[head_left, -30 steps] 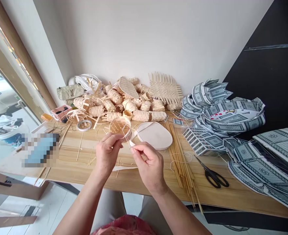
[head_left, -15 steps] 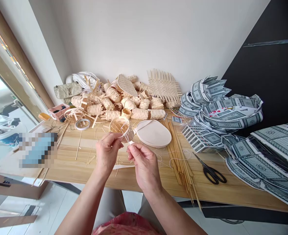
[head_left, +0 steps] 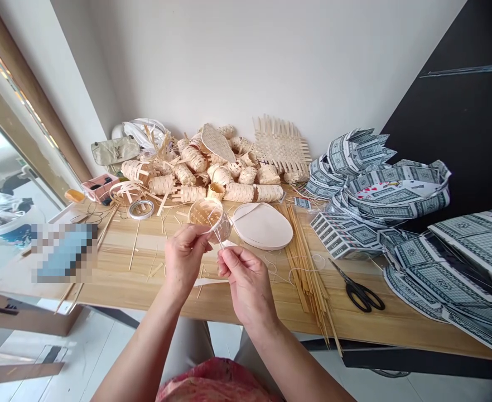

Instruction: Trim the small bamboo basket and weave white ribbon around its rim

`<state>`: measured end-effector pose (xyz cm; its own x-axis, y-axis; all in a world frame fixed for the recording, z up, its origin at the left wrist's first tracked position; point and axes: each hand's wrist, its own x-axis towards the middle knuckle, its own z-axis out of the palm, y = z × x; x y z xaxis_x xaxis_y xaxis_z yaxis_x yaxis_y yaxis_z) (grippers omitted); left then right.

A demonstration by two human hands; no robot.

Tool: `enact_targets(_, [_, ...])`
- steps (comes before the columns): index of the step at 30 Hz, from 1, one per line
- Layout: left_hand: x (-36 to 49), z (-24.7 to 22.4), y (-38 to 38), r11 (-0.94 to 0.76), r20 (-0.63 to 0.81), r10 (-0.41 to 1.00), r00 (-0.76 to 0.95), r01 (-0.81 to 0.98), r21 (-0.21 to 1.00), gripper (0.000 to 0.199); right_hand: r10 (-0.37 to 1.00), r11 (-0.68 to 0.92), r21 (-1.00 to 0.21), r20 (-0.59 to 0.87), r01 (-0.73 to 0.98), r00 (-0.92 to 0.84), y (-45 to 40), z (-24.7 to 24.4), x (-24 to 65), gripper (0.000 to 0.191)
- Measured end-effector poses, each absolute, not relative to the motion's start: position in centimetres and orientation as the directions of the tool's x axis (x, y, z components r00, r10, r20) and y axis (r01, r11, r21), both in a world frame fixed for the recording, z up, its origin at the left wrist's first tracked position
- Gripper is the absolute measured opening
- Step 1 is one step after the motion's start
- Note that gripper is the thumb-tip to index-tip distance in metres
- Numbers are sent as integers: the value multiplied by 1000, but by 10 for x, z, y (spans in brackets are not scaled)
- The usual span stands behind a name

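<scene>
Just above the table, my left hand (head_left: 184,259) is closed in a pinch on a thin white strand (head_left: 216,233). My right hand (head_left: 248,282), also pinched, grips the same strand a short way to the right; whether it is string or a narrow strip I cannot tell. Right behind my fingertips stands a small round woven bamboo basket (head_left: 199,210), its lower part hidden by the hands. A clear, shiny piece (head_left: 224,228) shows beside it. A pale oval board (head_left: 263,226) lies to the right of the basket.
Woven bamboo tubes (head_left: 196,159) are heaped along the wall. Bundled thin sticks (head_left: 308,273), black scissors (head_left: 361,293) and folded playing-card baskets (head_left: 400,195) occupy the right side. On the left lie a tape roll (head_left: 141,209), loose strips and a blurred blue object (head_left: 66,251).
My hands stay almost in place, both pinching the strand. The view has shifted very slightly, and the strand between my fingers sits at a somewhat different angle.
</scene>
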<state>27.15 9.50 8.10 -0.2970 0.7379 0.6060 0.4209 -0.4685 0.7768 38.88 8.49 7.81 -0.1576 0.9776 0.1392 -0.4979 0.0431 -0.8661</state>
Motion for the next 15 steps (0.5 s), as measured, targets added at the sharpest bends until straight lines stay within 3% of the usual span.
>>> enact_targets(10, [276,81,91,-482,671,705,-230,538,691,10,980,48,-883,131,-467,-147,89,74,392,25])
enact_targets(15, [273,81,91,-473,678,696,-238,558,682,10,976,124,-911,183,-394,-115,93,74,402,29])
